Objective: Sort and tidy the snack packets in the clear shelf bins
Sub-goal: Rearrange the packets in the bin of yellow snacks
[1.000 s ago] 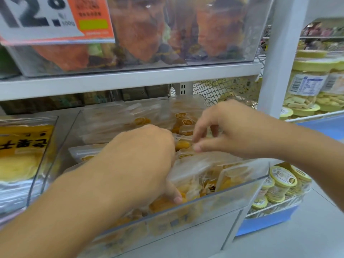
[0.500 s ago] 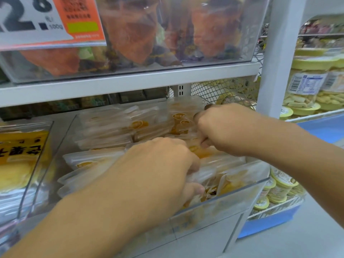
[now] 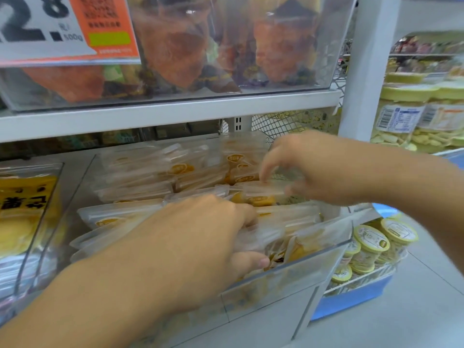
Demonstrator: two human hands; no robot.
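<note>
- Two hands work inside the clear bin (image 3: 296, 270) on the lower shelf. The left hand (image 3: 200, 247) grips a flat bundle of snack packets (image 3: 261, 234) at the bin's front edge, thumb under and fingers curled over the top.
- The right hand (image 3: 308, 169) is over the bin's right rear. A second ago it was bunched on packets there; now its fingers have spread and point down, touching the top edge of one clear packet (image 3: 263, 189). Motion blur keeps me from telling whether it pinches that packet or only steadies it.
- The left hand has moved deeper and rightward along the front row since then, which suggests the front packets are being squared into a stack while the rear rows already lie in tidy lines.
- Packets with yellow contents fill the bin from front wall to back; a few at the front right corner are crumpled and tilted, likely the untidy part left.
- The left forearm hides the bin's front left corner.
- A neighbouring bin (image 3: 25, 209) with yellow packs is cut off at the left edge, and the price sign (image 3: 50, 28) on the bin above is only partly in view.
</note>
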